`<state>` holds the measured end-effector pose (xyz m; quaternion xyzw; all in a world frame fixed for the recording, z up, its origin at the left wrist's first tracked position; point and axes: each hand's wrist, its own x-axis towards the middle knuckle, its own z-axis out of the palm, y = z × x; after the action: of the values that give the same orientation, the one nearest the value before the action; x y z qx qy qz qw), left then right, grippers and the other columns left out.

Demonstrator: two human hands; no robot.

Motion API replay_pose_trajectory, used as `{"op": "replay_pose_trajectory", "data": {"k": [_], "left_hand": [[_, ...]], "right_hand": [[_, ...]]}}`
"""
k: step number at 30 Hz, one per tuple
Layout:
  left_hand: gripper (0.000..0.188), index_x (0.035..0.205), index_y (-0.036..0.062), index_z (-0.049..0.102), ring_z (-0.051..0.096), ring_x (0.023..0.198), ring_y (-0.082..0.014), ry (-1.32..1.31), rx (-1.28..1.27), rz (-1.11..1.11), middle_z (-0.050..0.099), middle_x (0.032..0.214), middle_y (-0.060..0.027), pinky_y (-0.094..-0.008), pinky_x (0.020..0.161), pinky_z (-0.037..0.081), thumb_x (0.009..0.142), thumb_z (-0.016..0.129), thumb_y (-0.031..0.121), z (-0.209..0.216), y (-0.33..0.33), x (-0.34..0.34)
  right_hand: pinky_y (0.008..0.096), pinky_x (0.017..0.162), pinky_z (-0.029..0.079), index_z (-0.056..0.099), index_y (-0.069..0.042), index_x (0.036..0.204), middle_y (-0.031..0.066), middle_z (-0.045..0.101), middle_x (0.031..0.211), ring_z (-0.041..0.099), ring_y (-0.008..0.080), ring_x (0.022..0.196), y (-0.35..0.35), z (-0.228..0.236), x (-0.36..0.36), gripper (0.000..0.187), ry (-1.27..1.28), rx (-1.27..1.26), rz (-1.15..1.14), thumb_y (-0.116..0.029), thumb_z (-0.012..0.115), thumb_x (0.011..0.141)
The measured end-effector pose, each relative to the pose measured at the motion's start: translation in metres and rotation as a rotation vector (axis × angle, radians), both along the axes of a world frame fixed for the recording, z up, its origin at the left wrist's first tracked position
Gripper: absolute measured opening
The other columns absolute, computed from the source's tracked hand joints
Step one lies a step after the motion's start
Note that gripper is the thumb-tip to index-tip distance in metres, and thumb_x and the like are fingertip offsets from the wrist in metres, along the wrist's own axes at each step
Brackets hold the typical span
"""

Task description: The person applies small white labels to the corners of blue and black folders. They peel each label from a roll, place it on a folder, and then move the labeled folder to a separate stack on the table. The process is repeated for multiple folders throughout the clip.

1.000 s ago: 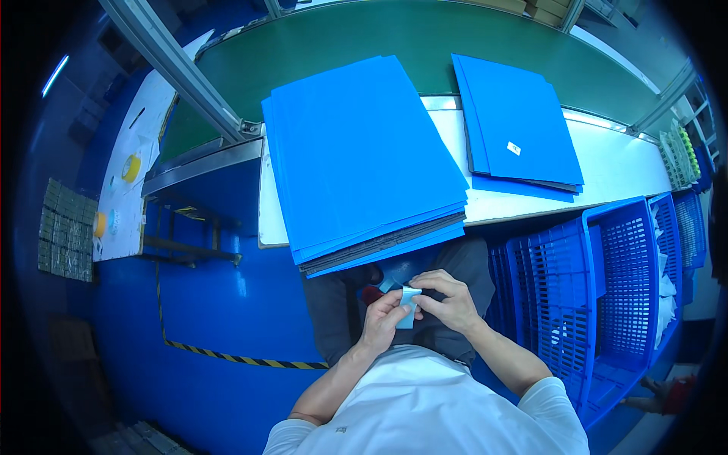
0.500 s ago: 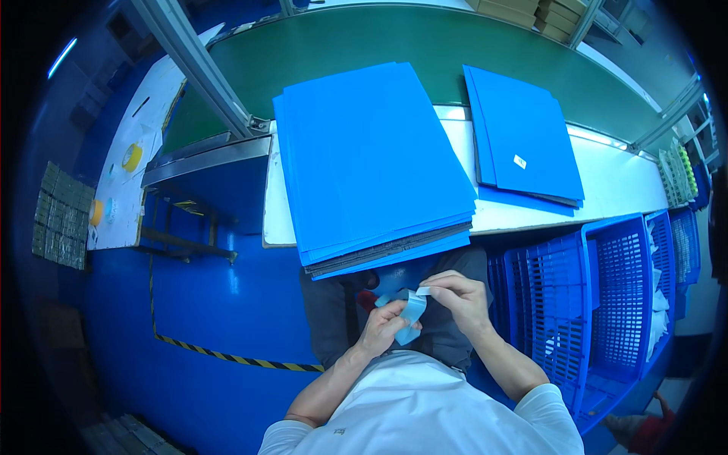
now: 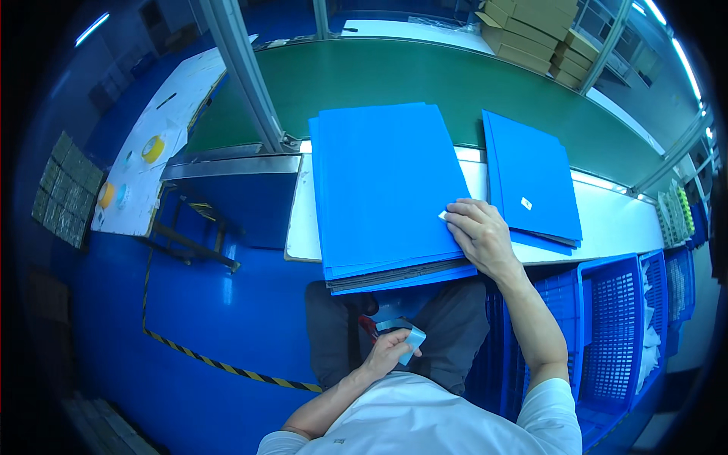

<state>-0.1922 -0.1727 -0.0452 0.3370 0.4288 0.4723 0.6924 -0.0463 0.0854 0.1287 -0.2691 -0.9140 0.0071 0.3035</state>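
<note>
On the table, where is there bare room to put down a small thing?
Bare white tabletop lies right of the smaller blue stack, up to the pale pile at the table's right end. The green surface beyond both stacks also looks bare. Crowded: the larger blue stack reaches past the near edge; the right hand is at its right side.

Wears a white short-sleeved shirt (image 3: pixel 432 413) with a small dark mark (image 3: pixel 339 440) at its left. Also wears dark grey trousers (image 3: pixel 453 326).
</note>
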Motion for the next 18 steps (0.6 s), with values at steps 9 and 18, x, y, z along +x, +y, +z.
{"op": "replay_pose_trajectory", "data": {"k": [9,18], "left_hand": [[0.025,0.111,-0.0023,0.071,0.072,0.092,-0.0164,0.060,-0.031,-0.049,0.075,0.096,-0.0098,-0.0326,0.089,0.054,0.093,0.056,0.006,0.004,0.007,-0.003],[0.028,0.115,-0.0009,0.071,0.068,0.088,-0.0107,0.096,-0.015,-0.072,0.075,0.094,-0.0076,-0.0273,0.078,0.051,0.095,0.055,0.009,-0.001,0.005,0.001]], "right_hand": [[0.0530,0.118,0.035,0.061,-0.008,0.142,0.0155,0.055,0.150,0.046,0.0355,0.144,-0.039,0.005,0.022,0.073,-0.280,-0.090,0.030,-0.046,0.082,0.083],[0.0479,0.101,0.053,0.073,0.001,0.112,0.0166,0.075,0.118,0.070,0.0336,0.115,-0.034,0.033,0.044,0.033,0.100,0.204,0.090,0.004,0.068,0.079]]}}
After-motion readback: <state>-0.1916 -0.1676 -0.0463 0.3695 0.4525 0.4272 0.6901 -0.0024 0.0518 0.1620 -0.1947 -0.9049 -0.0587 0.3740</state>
